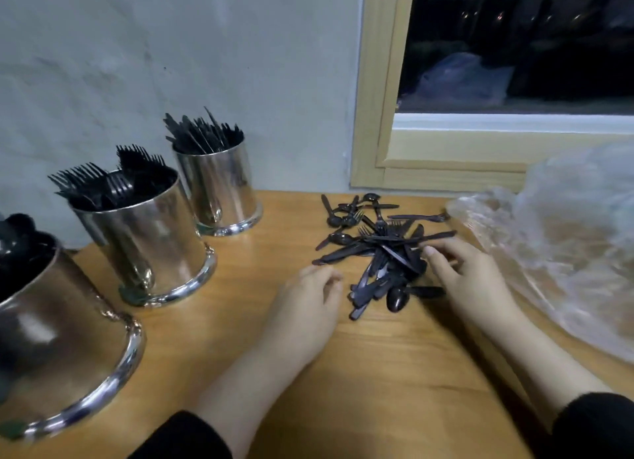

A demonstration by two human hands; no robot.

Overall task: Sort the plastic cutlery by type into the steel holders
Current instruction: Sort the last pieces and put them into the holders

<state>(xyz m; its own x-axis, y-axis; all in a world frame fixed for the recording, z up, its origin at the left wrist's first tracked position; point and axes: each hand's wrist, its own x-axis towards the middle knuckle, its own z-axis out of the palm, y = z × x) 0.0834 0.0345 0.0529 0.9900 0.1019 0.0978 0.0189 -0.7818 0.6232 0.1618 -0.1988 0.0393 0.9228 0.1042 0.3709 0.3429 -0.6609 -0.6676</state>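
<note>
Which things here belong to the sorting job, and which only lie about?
For the job:
- cutlery pile
- fork holder
- far holder
- near holder
- left hand
- right hand

Lying about:
- plastic bag
- window

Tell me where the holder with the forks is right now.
In the head view, the fork holder stands left of centre on the wooden table, middle of three steel holders along the wall.

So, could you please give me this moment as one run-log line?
phase: sorting | left hand: beside cutlery pile, empty | right hand: fingers on pile | steel holders: three, part-filled
</note>
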